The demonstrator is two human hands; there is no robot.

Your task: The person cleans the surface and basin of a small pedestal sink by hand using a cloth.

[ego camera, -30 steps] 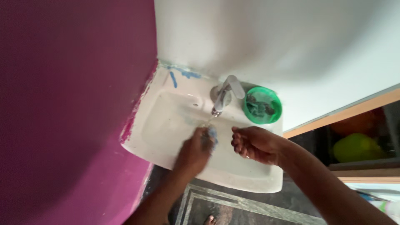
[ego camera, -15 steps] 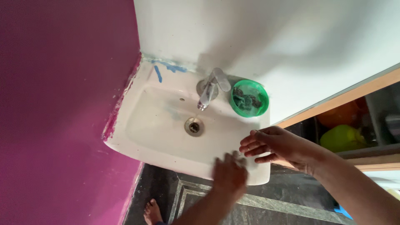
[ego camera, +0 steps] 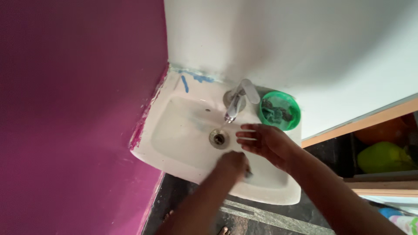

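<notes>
A white wash basin (ego camera: 174, 143) is fixed in the corner, with a metal tap (ego camera: 235, 104) at its back and a drain (ego camera: 219, 138) in the middle. My left hand (ego camera: 233, 164) is blurred over the basin's front right part. Its fingers are closed on a small blue-grey scrub pad (ego camera: 248, 173) that just shows at the fingertips. My right hand (ego camera: 263, 141) hovers beside it over the basin's right side, fingers spread toward the drain and holding nothing. A thin stream of water falls from the tap.
A green bowl (ego camera: 279, 114) with dark scrubbers sits on the basin's back right corner. A magenta wall (ego camera: 74, 109) stands at the left and a white wall (ego camera: 283, 48) behind. At the right, a wood-edged shelf (ego camera: 361, 124) holds a yellow-green container (ego camera: 383, 156). Below is dark patterned floor (ego camera: 261, 217).
My left hand moved from the front rim up into the basin. My right hand came in from beyond the right edge to over the bowl. The view shifted.
</notes>
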